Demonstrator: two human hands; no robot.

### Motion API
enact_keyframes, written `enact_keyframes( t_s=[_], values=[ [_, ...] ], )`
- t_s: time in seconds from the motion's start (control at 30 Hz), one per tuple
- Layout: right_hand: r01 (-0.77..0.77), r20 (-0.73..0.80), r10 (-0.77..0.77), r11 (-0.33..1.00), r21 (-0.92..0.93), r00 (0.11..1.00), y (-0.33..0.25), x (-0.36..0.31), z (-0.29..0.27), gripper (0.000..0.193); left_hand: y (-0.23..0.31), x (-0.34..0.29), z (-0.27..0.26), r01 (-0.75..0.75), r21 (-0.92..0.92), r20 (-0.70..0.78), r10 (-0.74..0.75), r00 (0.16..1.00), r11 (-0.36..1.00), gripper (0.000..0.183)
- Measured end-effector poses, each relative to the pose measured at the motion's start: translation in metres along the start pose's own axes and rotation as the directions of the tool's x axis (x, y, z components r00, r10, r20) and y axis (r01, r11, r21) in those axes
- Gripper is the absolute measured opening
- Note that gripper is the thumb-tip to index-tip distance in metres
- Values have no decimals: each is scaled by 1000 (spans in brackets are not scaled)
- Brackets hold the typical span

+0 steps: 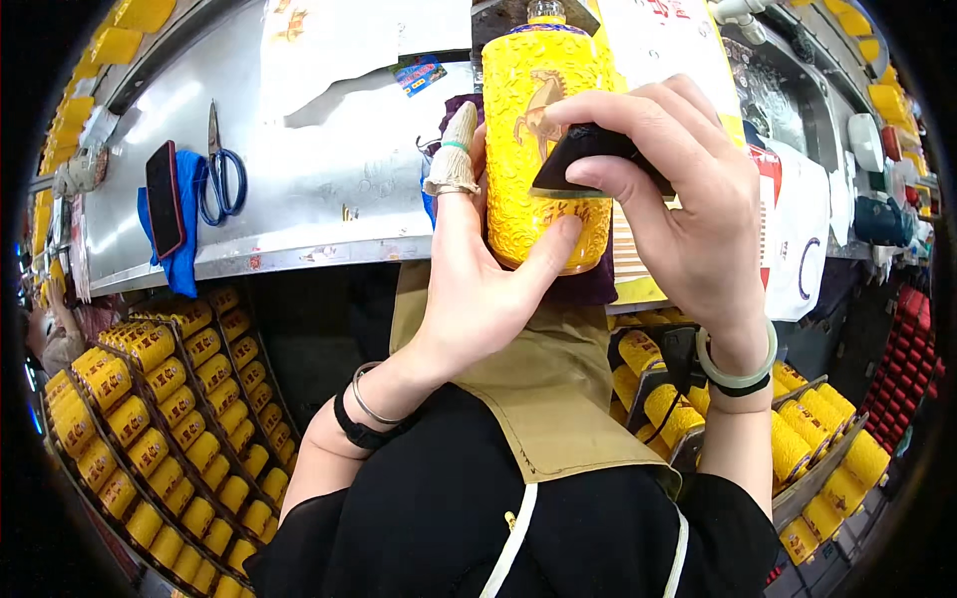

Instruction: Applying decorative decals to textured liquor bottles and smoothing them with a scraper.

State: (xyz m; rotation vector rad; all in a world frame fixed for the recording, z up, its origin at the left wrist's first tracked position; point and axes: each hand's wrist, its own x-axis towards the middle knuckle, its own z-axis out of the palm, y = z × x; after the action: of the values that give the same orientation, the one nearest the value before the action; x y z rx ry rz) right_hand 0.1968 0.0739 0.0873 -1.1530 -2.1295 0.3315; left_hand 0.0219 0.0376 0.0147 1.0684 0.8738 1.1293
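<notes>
A yellow bottle [510, 149] with a raised pattern, a gold horse picture and a clear neck lies in front of me, neck pointing away. My left hand [477, 289] grips it from the left side, thumb pressed on the lower front. One of its fingers wears a pale cloth finger cover [456, 149] banded with green. In my right hand [703, 189], between thumb and fingers, is a black wedge-shaped scraper [595, 154] with a straight thin edge. That edge rests on or just over the bottle's front, below the horse. Dark purple cloth [586, 288] shows under the bottle.
On the metal bench [329, 199] at left are blue-handled scissors [221, 169] and a phone [165, 199] on a blue cloth [184, 264]. White paper [329, 50] covers the back. Racks of yellow bottles [150, 344] stand below left, with more bottles [793, 444] below right.
</notes>
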Motion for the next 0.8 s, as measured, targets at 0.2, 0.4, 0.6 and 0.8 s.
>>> enact_keyframes(
  t_s=[0.2,0.4,0.6,0.8],
  values=[
    [34,-51,-35,999,-17,998,1,2,4,27,-1,-2,1,-1,-20,-12,1,1000,1000,94],
    [123,-87,-128,991,-56,988,0,3,4,28,3,-1,-2,26,-28,29,-25,999,999,99],
    [225,15,-225,968,-112,974,-10,-39,-8,25,-2,-22,-35,-179,415,141,132,981,892,132],
    [195,-76,-196,981,-24,978,-20,-66,-3,32,-10,-34,-45,-374,635,163,355,920,676,113]
  ],
)
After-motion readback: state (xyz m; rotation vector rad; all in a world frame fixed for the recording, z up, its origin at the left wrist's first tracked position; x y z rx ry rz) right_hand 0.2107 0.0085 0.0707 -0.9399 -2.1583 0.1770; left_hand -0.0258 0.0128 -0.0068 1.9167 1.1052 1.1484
